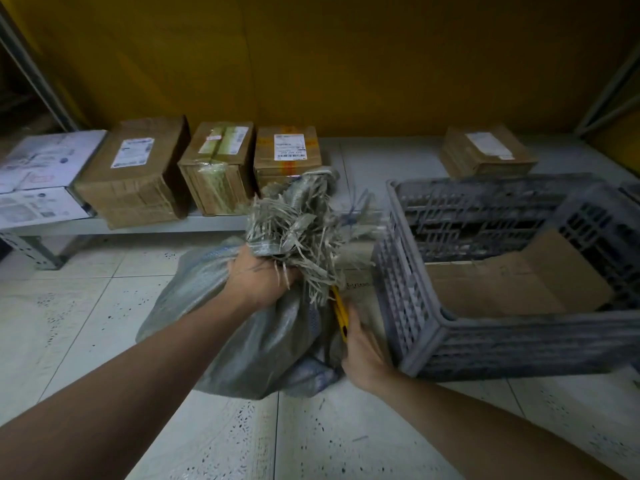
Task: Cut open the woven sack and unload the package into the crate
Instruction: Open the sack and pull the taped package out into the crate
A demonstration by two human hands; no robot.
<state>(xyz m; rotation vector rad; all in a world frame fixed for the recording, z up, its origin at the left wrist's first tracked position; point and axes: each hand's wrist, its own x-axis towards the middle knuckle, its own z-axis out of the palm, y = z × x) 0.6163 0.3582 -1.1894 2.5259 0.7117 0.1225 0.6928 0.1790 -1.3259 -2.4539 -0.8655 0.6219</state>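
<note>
Down on the speckled tile floor (86, 323) sits a grey woven sack (242, 341), bulging and slumped, just left of a grey slatted plastic crate (519, 344). The left hand (258, 278) grips the sack's gathered neck with its fingers curled round it. Above the fist the frayed top (298, 220) fans out in loose pale strips.

The right hand (363, 351) is closed round a yellow utility knife (341, 311). The knife points up and away along the sack's right side, and its tip is lost among the hanging strips. Whether the blade touches the weave cannot be told. This hand lies between the sack and the crate's near left corner, close to both.

Inside the crate, brown cardboard (519, 282) lies across the bottom. A tan cardboard surface (356, 268) shows between the sack's top and the crate, but I cannot tell whether it is inside the sack.

Behind, a low pale shelf (381, 154) runs along a yellow wall (346, 64). It carries white printed boxes (45, 174) at the left, then 3 brown cartons (216, 168) with shipping labels side by side. Well apart at the right sits 1 flatter carton (488, 150).
</note>
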